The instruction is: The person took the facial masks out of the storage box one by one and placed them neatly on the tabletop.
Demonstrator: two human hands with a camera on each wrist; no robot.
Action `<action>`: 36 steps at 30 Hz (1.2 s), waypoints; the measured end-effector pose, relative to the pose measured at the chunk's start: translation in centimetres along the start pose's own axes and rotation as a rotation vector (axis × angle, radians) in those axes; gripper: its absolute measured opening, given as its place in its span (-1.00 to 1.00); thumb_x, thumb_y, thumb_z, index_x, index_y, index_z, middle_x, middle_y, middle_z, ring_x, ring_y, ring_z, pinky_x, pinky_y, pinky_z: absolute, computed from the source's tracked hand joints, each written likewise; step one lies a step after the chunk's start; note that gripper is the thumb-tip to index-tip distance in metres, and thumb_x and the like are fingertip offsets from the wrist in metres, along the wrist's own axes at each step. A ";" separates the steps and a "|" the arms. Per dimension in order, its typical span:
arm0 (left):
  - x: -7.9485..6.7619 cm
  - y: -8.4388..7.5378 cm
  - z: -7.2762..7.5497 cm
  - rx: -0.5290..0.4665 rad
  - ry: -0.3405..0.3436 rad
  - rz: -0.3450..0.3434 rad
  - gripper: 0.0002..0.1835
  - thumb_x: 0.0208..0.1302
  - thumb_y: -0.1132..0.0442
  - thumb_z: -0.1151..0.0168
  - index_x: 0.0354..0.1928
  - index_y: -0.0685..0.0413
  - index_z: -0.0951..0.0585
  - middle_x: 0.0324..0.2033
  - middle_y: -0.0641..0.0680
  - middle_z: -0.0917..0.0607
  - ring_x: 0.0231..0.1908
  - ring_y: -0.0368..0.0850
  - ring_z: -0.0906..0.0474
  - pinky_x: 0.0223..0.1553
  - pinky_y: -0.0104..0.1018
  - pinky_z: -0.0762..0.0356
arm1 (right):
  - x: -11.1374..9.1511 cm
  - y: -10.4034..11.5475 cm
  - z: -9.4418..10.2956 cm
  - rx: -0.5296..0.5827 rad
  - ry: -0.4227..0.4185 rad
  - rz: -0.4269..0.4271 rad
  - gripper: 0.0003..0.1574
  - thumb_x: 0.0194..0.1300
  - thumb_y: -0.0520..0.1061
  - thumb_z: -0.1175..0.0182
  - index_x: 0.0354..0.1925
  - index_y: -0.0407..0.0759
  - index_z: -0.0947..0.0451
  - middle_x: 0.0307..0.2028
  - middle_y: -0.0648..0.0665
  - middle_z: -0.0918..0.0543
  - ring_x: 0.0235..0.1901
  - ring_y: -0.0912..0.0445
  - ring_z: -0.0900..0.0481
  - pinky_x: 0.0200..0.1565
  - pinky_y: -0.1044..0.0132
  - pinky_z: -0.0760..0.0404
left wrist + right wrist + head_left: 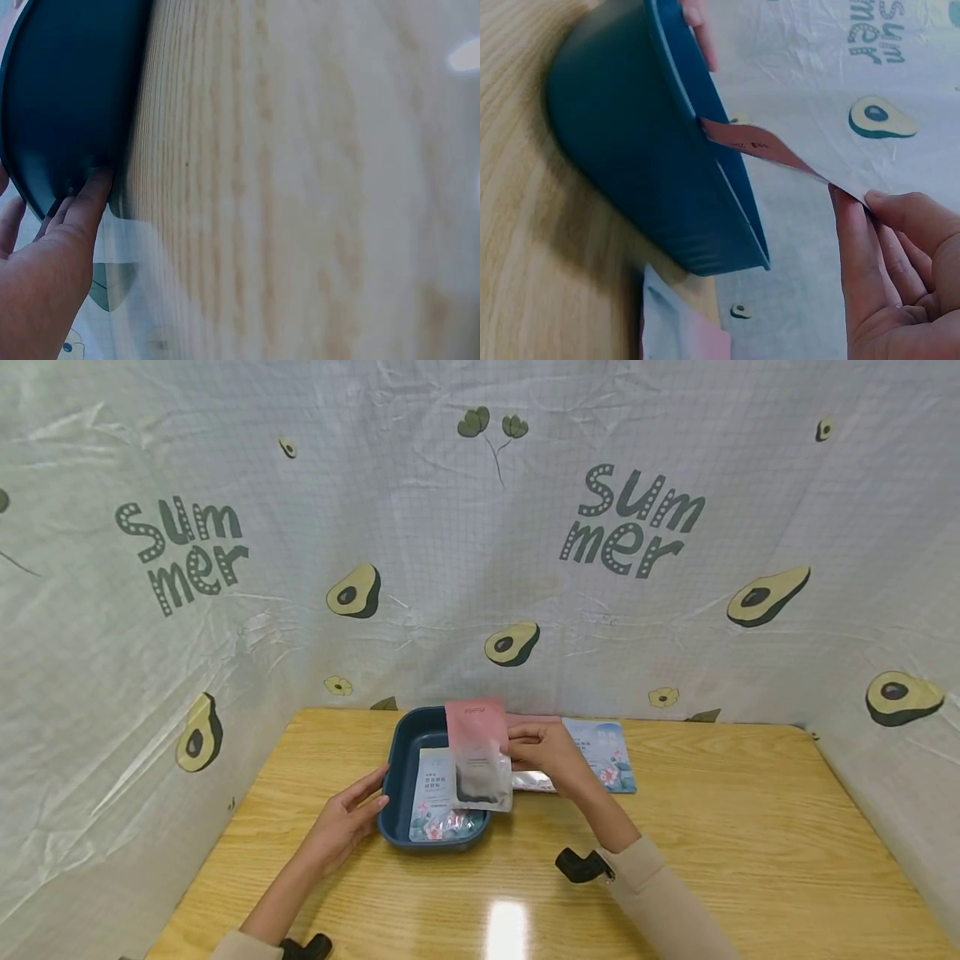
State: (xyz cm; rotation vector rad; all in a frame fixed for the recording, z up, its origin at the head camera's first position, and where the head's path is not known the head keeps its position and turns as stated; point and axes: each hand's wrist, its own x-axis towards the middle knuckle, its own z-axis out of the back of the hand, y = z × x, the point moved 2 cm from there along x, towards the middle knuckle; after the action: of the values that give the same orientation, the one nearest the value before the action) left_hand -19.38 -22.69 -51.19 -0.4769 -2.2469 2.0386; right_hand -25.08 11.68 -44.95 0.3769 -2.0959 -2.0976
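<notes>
My right hand (546, 752) pinches a pink-and-white sachet (480, 756) between thumb and fingers at its edge. The sachet hangs tilted over the right side of a dark blue plastic basin (397, 785), and in the right wrist view its pink end (742, 140) meets the basin's rim. Inside the basin lies a pale blue sachet with a pink flower print (432, 802), partly covered by the pink one. My left hand (343, 821) holds the basin's left edge; in the left wrist view several fingers (86, 202) lie against its outer wall.
Right of the basin, a flower-printed blue sachet (611, 760) and a pink one (536, 781) lie on the wooden table (712, 835), the pink partly behind my right hand. A white curtain printed with avocados (435, 527) stands along the back and sides.
</notes>
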 end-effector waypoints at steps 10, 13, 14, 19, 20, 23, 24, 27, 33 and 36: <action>0.1 -0.1 -0.1 0.005 -0.010 0.004 -0.30 0.51 0.28 -0.17 0.59 0.07 -0.16 0.53 0.25 -0.15 0.22 -0.14 -0.52 0.14 -0.25 -0.60 | -0.8 1.3 2.1 -0.027 0.034 0.051 -0.55 0.34 -0.19 -0.37 0.14 -0.36 -0.64 0.01 -0.23 -0.75 -0.12 0.06 -0.75 -0.04 0.12 -0.74; 0.2 -0.1 -0.1 0.009 -0.009 0.003 -0.29 0.51 0.27 -0.17 0.59 0.07 -0.15 0.53 0.25 -0.15 0.23 -0.13 -0.52 0.15 -0.25 -0.60 | -1.0 1.4 3.1 -0.041 0.026 0.052 -0.52 0.34 -0.14 -0.38 0.15 -0.35 -0.64 0.03 -0.22 -0.74 -0.10 0.07 -0.74 -0.02 0.11 -0.73; 0.2 -0.1 -0.1 0.010 -0.010 0.005 -0.29 0.51 0.27 -0.17 0.59 0.07 -0.16 0.53 0.25 -0.15 0.22 -0.13 -0.52 0.15 -0.25 -0.60 | -1.1 1.5 3.5 -0.044 0.022 0.052 -0.51 0.35 -0.13 -0.37 0.16 -0.36 -0.63 0.04 -0.21 -0.74 -0.10 0.08 -0.74 -0.02 0.12 -0.73; 0.1 -0.1 -0.1 0.008 -0.018 0.015 -0.29 0.51 0.28 -0.18 0.59 0.07 -0.16 0.53 0.24 -0.16 0.22 -0.13 -0.53 0.15 -0.24 -0.60 | -1.5 1.6 5.3 -0.046 -0.009 0.059 -0.47 0.38 -0.14 -0.35 0.20 -0.43 -0.57 0.04 -0.21 -0.73 -0.12 0.11 -0.75 0.00 0.12 -0.72; 0.1 -0.1 -0.1 0.008 -0.020 0.017 -0.29 0.50 0.28 -0.18 0.59 0.07 -0.16 0.53 0.24 -0.16 0.22 -0.13 -0.53 0.15 -0.24 -0.60 | -1.7 1.7 5.7 -0.049 -0.014 0.061 -0.46 0.38 -0.14 -0.34 0.20 -0.43 -0.57 0.04 -0.21 -0.73 -0.12 0.11 -0.75 0.00 0.12 -0.72; 0.0 -0.2 -0.1 0.008 -0.020 0.018 -0.29 0.50 0.28 -0.18 0.59 0.06 -0.15 0.53 0.24 -0.15 0.22 -0.13 -0.53 0.15 -0.24 -0.59 | -2.0 1.8 6.8 -0.053 -0.030 0.066 -0.44 0.38 -0.12 -0.34 0.21 -0.45 -0.56 0.01 -0.19 -0.75 -0.12 0.12 -0.75 0.00 0.12 -0.72; 0.1 -0.2 -0.1 0.008 -0.020 0.017 -0.29 0.50 0.28 -0.18 0.59 0.06 -0.16 0.53 0.24 -0.16 0.22 -0.13 -0.53 0.16 -0.23 -0.59 | -2.1 1.8 7.2 -0.064 -0.035 0.071 -0.43 0.39 -0.11 -0.34 0.21 -0.45 -0.55 0.00 -0.18 -0.75 -0.12 0.12 -0.75 0.00 0.13 -0.72; 0.1 -0.2 -0.1 0.004 -0.016 0.017 -0.29 0.51 0.28 -0.17 0.59 0.06 -0.16 0.53 0.24 -0.15 0.22 -0.12 -0.52 0.16 -0.23 -0.59 | -2.5 1.7 8.3 -0.090 -0.049 0.076 -0.43 0.40 -0.08 -0.33 0.21 -0.44 -0.56 -0.02 -0.12 -0.76 -0.10 0.13 -0.75 -0.01 0.17 -0.72; 0.1 -0.2 -0.1 0.011 -0.017 0.016 -0.29 0.50 0.28 -0.18 0.59 0.07 -0.16 0.53 0.25 -0.16 0.22 -0.13 -0.52 0.16 -0.24 -0.59 | -3.4 1.7 10.0 -0.127 -0.063 0.082 -0.45 0.40 -0.06 -0.33 0.18 -0.43 -0.58 -0.06 -0.05 -0.77 -0.12 0.13 -0.74 0.01 0.12 -0.72; 0.1 -0.1 -0.1 0.009 -0.014 0.017 -0.29 0.51 0.29 -0.17 0.59 0.08 -0.15 0.53 0.25 -0.15 0.22 -0.14 -0.52 0.16 -0.25 -0.59 | -3.9 1.6 10.8 -0.147 -0.071 0.076 -0.44 0.41 -0.06 -0.32 0.19 -0.44 -0.57 -0.07 -0.02 -0.77 -0.12 0.14 -0.74 0.01 0.12 -0.71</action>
State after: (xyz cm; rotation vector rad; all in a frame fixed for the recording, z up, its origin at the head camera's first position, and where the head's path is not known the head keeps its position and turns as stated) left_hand -19.45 -22.60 -51.07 -0.4833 -2.2478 2.0662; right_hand -24.54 23.09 -43.14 0.2041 -1.9437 -2.2332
